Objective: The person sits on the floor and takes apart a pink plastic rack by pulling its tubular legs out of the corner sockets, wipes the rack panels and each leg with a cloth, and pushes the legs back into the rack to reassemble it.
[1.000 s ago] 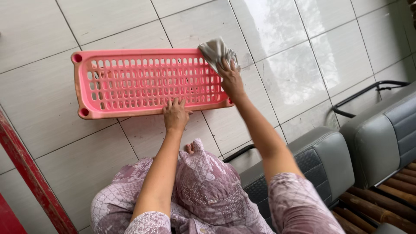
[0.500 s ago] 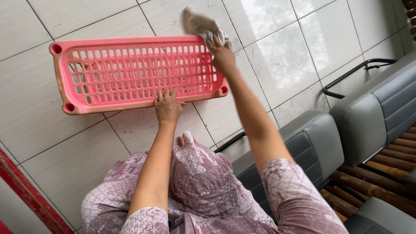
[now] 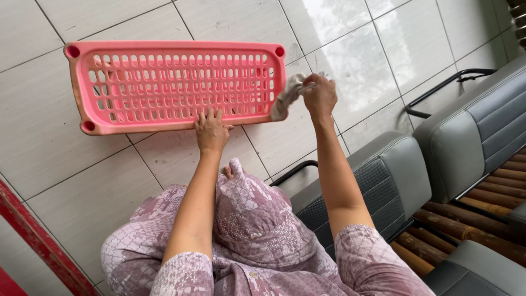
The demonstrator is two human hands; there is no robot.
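Note:
A pink plastic shelf tray [image 3: 164, 82] with a slotted grid lies on the tiled floor in front of me. My left hand [image 3: 211, 130] presses flat on its near rim, fingers spread. My right hand [image 3: 319, 96] grips a crumpled grey cloth [image 3: 286, 97] just off the tray's right end, the cloth hanging against the tray's right edge. My knees in a purple patterned garment [image 3: 246, 219] fill the bottom of the view.
Grey padded seats [image 3: 394, 170] with black metal frames stand to the right, over brown wooden slats [image 3: 471, 219]. A red bar [image 3: 38, 241] runs diagonally at the lower left. Pale glossy floor tiles [image 3: 383, 44] surround the tray.
My right hand has carried the cloth from the tray's far right corner down to its right end. The left hand has stayed on the near rim. The view shifted slightly.

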